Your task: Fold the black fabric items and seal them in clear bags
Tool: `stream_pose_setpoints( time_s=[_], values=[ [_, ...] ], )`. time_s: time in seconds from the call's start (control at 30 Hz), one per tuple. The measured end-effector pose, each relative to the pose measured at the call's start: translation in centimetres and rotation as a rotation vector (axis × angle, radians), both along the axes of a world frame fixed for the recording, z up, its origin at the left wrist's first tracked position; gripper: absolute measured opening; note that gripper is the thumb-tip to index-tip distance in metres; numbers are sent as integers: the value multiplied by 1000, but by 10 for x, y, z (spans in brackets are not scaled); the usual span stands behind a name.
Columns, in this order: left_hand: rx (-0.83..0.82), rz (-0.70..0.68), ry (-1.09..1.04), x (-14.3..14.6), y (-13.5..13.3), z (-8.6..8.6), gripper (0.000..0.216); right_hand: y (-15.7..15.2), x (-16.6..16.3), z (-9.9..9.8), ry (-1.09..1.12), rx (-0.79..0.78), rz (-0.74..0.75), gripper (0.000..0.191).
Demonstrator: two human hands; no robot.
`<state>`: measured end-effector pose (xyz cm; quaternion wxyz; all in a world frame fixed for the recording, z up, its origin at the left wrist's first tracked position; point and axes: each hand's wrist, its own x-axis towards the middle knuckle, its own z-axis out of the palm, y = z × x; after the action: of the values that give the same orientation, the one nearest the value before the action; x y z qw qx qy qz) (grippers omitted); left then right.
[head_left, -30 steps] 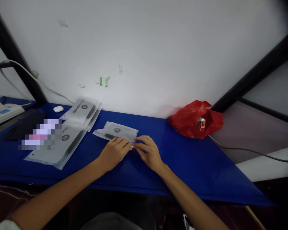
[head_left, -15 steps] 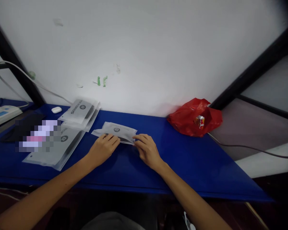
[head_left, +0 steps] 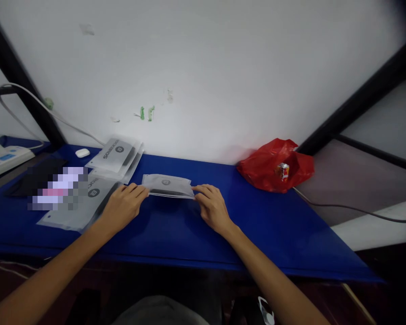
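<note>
A frosted plastic zip bag point(head_left: 176, 183) with a round dark logo and something dark inside lies on the blue table in front of me. My left hand point(head_left: 126, 203) pinches the bag's near left corner. At the near right corner, my right hand point(head_left: 211, 205) grips the edge between thumb and fingers. The bag's near edge is stretched between both hands. Left of it lie two similar frosted bags, a nearer one point(head_left: 76, 205) partly behind my left forearm and a farther one point(head_left: 113, 155) overlapping it.
A red plastic bag point(head_left: 274, 164) sits at the back right against the wall. On the left are a white earbud case point(head_left: 82, 153), a power strip point(head_left: 10, 160) and a blurred-out phone-like object point(head_left: 59, 187). The blue table point(head_left: 274, 234) ends at a front edge.
My left hand has moved left along the near edge to the bag's corner. The bag's raised left side now lies straighter. My right hand stays at the right corner.
</note>
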<state>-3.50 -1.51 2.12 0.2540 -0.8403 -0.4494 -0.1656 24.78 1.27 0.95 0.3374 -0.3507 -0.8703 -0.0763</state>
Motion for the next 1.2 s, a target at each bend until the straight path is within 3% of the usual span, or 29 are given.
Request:
stream_pose_setpoints(
  time_s=[0.23, 0.4, 0.53, 0.63, 0.73, 0.9, 1.03, 1.2],
  values=[
    [-29, 98, -81, -13, -2, 1, 25, 5, 9, 0, 22, 7, -78, 24],
    [-132, 145, -59, 0, -24, 13, 28, 16, 13, 1, 89, -29, -191, 19],
    [-328, 14, -97, 23, -47, 37, 24, 31, 18, -1, 24, -132, -381, 14],
    [-438, -58, -155, 37, -42, 49, 22, 33, 19, -3, -25, -160, -464, 19],
    [-487, -81, -174, 45, -16, 42, 33, 22, 15, -3, -5, -128, -428, 19],
    [-471, -67, -141, 48, 27, 10, 39, 2, 7, -8, 28, -207, -254, 16],
    [-452, -23, -81, 53, 27, 1, 37, 7, 8, -18, 37, -286, -217, 21],
    [-452, -8, -64, 59, 14, 8, 36, 20, 10, -21, 66, -374, -250, 20]
  ],
)
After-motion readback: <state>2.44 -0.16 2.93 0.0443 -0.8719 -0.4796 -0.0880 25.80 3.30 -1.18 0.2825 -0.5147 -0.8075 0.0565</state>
